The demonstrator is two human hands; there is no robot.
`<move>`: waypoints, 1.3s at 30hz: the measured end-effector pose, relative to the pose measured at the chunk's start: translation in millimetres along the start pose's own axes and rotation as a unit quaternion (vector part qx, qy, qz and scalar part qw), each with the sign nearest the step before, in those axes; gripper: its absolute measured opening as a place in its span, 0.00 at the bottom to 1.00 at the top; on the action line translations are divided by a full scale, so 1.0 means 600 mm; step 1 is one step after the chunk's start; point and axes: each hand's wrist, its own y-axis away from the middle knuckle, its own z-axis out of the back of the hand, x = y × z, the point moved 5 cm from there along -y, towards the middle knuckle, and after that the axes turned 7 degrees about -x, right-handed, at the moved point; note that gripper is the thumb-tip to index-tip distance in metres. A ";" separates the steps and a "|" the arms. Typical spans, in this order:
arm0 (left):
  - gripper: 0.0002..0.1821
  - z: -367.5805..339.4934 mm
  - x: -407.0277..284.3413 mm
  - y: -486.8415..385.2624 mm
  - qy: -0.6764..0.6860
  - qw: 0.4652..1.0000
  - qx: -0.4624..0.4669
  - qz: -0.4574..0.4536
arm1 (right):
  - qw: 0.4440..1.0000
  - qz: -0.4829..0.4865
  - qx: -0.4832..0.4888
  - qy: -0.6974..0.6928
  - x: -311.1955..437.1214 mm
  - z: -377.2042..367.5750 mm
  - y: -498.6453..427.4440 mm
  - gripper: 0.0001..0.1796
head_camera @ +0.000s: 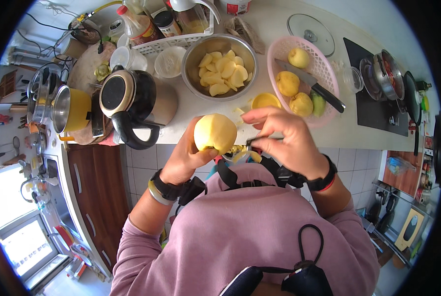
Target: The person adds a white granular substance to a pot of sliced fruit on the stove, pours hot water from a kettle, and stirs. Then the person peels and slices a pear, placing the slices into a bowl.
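Observation:
My left hand (185,157) holds a peeled, pale yellow apple (215,134) over the counter's front edge. Just right of it, my right hand (285,138) grips a small peeler-like tool (259,140), partly hidden by the fingers, with a strip of peel (253,155) hanging under it. Beyond the apple stands a steel bowl (190,79) of cut apple pieces (226,72). A pink plastic basket (333,76) to its right holds several yellow fruits (288,83), a green piece (317,103) and a black-handled kitchen knife (327,97) lying across it.
An electric kettle (165,98) stands left of my left hand, near a yellow pot (78,110). A yellow lid or dish (266,100) lies between bowl and basket. Behind are a glass lid (325,35) and a cloth (244,33). Pans sit on the black hob (379,116) at right.

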 end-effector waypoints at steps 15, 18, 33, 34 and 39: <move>0.37 -0.025 -0.032 0.025 -0.348 0.891 -0.016 -0.291 | 0.999 -0.001 0.025 -0.027 0.004 -0.030 -0.004 0.07; 0.39 -0.029 -0.047 0.024 -0.342 0.882 0.078 -0.313 | 0.996 -0.011 0.070 -0.049 0.013 -0.022 -0.006 0.09; 0.38 -0.009 -0.031 -0.014 -0.176 0.932 0.295 -0.117 | 0.961 -0.201 0.162 -0.096 -0.059 -0.038 -0.027 0.06; 0.38 -0.005 -0.026 -0.014 -0.152 0.945 0.271 -0.102 | 0.971 -0.184 0.135 -0.066 -0.061 -0.034 -0.025 0.06; 0.39 0.017 0.005 -0.016 -0.085 0.996 0.020 -0.006 | 0.998 -0.057 0.006 -0.021 -0.035 -0.012 -0.008 0.08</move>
